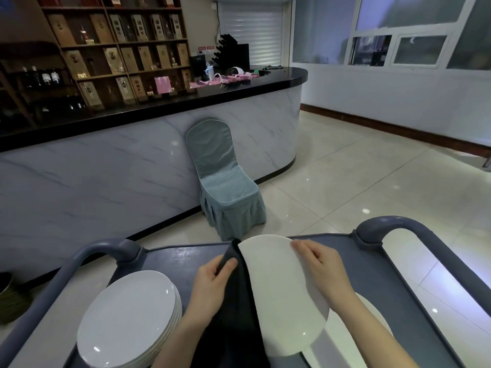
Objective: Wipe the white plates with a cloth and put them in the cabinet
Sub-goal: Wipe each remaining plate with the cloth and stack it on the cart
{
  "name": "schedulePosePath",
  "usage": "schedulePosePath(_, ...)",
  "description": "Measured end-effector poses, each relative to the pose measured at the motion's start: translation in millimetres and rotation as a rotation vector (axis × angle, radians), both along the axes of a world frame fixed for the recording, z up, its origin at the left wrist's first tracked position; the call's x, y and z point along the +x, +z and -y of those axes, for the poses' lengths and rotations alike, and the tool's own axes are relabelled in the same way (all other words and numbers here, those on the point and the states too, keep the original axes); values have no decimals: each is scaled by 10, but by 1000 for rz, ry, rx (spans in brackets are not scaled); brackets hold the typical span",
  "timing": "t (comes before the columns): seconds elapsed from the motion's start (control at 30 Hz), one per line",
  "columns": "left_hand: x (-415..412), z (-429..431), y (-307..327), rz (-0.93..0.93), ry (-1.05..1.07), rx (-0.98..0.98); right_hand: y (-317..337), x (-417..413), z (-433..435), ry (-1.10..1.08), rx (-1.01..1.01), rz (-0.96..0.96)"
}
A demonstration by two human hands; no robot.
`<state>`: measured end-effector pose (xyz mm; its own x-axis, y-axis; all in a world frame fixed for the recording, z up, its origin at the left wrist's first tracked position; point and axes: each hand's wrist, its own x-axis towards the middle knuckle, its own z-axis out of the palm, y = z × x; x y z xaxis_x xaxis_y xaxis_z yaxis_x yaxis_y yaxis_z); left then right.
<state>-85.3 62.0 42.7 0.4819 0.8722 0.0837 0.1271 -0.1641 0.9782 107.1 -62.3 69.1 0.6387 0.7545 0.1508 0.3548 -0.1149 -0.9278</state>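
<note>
Wiping is judged in hand: in the head view a white plate (281, 296) is held over the cart (172, 254) by the right hand (321, 266), fingers curled on its rim, and a dark cloth (239, 290) is pinched at its left edge by the left hand (212, 277). Next, the cloth must be drawn across the plate's face.

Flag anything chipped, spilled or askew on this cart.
Nothing stands out. The plate stack sits neat on the cart; the held plate in the right hand shows no chips, the left hand grips the dark cloth.
</note>
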Motion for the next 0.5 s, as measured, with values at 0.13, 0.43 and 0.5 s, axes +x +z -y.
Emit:
schedulePosePath(0.13,-2,-112,95,-93,-99,72,-2,-67,3,136,-44,74)
schedulePosePath(0.43,100,-120,229,-127,-183,188,83,-93,-56,190,-22,118)
schedulePosePath(0.5,72,-72,145,-26,-45,76,38,-66,-24,81,11,42)
